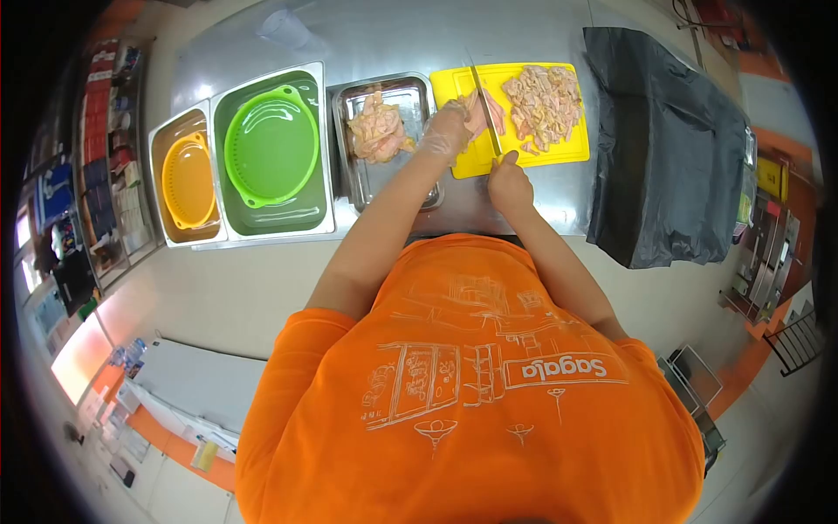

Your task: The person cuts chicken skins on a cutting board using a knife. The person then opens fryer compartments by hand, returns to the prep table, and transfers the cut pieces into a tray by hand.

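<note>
My left hand (447, 131), in a clear plastic glove, presses on a pale pink piece of raw meat (497, 111), possibly chicken skin, on a yellow cutting board (524, 160). In my right hand (511, 183) is the handle of a long knife (483, 98). Its blade lies across the meat, just right of my left fingers, with the tip pointing away from me. A heap of small cut pieces (543, 106) covers the board's right part. Left of the board, a metal tray (371, 186) bears a pile of uncut pale meat (378, 128).
Two metal pans stand at the left, one with a green colander (272, 147), the other with a smaller orange colander (188, 179). Black plastic sheeting (659, 153) drapes something right of the board. A clear cup (286, 29) is at the back of the steel table (375, 39).
</note>
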Available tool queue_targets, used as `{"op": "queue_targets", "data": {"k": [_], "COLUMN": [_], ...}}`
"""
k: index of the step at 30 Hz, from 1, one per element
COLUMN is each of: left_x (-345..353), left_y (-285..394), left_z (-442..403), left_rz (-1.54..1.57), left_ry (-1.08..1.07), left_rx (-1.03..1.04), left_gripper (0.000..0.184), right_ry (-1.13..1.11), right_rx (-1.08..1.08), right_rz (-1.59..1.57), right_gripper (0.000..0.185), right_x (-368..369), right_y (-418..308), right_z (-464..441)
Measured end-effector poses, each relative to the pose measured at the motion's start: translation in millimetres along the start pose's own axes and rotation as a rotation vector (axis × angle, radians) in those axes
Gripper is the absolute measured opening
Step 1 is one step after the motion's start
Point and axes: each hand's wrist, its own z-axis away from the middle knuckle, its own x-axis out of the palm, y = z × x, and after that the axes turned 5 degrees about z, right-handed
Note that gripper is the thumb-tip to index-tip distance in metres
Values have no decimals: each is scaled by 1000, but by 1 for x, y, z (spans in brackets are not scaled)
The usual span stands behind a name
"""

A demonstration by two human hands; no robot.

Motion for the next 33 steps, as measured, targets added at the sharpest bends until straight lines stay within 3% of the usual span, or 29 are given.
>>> {"op": "queue_targets", "data": {"k": [5,8,11,14,17,18,20,22,23,25,26,27,30,31,33], "left_x": [0,-5,7,6,6,9,12,-1,-5,-1,2,20,15,9,-8], "left_y": [-5,0,-8,-7,-15,-19,-21,4,13,13,9,-22,6,16,33], "left_z": [-6,-3,-8,-7,-9,-8,-10,-3,6,18,13,3,19,29,41], "left_rz": [-34,-115,76,-133,-236,-225,-211,-113,-65,-152,-202,-270,-211,-213,-207], "left_ry": [65,-37,-26,40,3,26,71,-48,-105,-33,-3,140,129,140,26], "left_rx": [96,55,-88,78,111,135,194,9,-92,0,64,275,180,249,135], "left_gripper": [39,42,44,43,46,48,51,55,57,60,62,58,62,55,48], "right_ry": [-103,38,27,68,-154,-127,-63,141,126,105,91,81,13,-20,-96], "right_rx": [62,-64,-82,-19,95,74,37,-60,-61,-60,-67,-67,-22,-15,3], "right_rz": [67,7,-39,-38,-2,-11,-41,-116,-122,-154,-173,-187,-193,-198,-159], "right_gripper": [53,54,49,41,37,37,38,39,39,39,41,42,45,45,43], "right_x": [-8,8,-19,1,-9,-8,-4,10,5,-10,-9,-4,6,3,0], "right_y": [17,11,-14,15,31,30,26,14,6,-13,-12,-1,43,61,99], "right_z": [41,10,-25,11,67,65,46,-2,-22,-48,-44,-30,31,57,102]}}
